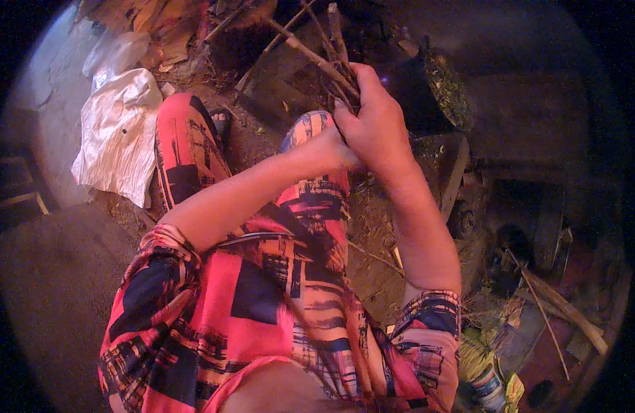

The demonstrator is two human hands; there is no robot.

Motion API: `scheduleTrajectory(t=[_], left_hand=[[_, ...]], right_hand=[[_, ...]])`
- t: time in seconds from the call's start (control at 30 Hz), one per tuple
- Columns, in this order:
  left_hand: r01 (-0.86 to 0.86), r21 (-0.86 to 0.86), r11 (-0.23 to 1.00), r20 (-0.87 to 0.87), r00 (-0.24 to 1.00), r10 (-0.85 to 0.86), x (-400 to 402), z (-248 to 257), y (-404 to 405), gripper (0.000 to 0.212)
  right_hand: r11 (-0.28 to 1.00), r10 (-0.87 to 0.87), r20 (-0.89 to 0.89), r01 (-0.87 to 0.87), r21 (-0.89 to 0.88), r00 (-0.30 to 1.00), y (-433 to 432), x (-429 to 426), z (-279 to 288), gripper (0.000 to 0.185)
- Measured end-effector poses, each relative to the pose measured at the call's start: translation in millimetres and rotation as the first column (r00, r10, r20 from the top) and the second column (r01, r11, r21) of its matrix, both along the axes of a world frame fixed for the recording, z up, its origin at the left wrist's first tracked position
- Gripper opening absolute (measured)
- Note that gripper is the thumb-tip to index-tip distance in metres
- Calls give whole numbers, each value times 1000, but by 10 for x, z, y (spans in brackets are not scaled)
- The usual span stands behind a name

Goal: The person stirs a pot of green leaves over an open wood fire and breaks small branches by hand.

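Note:
My right hand [374, 118] is closed around a bundle of dry sticks [322, 64], whose ends point up and away from me. Crossing from the left, my left forearm brings my left hand [343, 152] against the right wrist. Its fingers are hidden behind that wrist, so what they hold does not show. Both hands are above my bent knee in patterned red, black and orange cloth [312, 196]. Just beyond the right hand is a dark, rounded shape [405, 98], too dim to name, with green leafy matter [446, 88] along its right side.
A white woven sack [121, 134] lies left of my knees, with a clear plastic bag [116, 51] behind it. My sandalled foot [222, 121] rests on the earthen floor. Longer pieces of wood [565, 310] and a printed container [488, 387] lie at the lower right.

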State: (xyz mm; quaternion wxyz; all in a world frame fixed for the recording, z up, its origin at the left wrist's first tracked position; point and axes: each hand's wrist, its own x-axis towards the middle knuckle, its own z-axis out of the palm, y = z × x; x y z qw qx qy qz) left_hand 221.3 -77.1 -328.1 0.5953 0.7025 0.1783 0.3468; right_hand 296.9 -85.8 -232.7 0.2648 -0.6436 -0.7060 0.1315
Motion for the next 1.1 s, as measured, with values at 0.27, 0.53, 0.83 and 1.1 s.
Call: scheduleTrajectory(t=[0.27, 0.53, 0.83, 1.1], left_hand=[[-129, -432, 892, -48, 992, 120, 39, 474, -59, 47], [143, -732, 666, 511, 763, 397, 204, 241, 508, 12], [226, -853, 470, 441, 794, 419, 756, 195, 243, 8], [89, -929, 361, 228, 903, 364, 1058, -129, -237, 12]], right_hand=[[997, -15, -278, -8, -83, 961, 158, 225, -38, 58], [984, -178, -402, 166, -66, 898, -247, 982, 22, 64], [985, -118, 368, 157, -75, 922, -733, 923, -176, 88], [961, -256, 343, 277, -12, 904, -1130, 1065, -717, 74]])
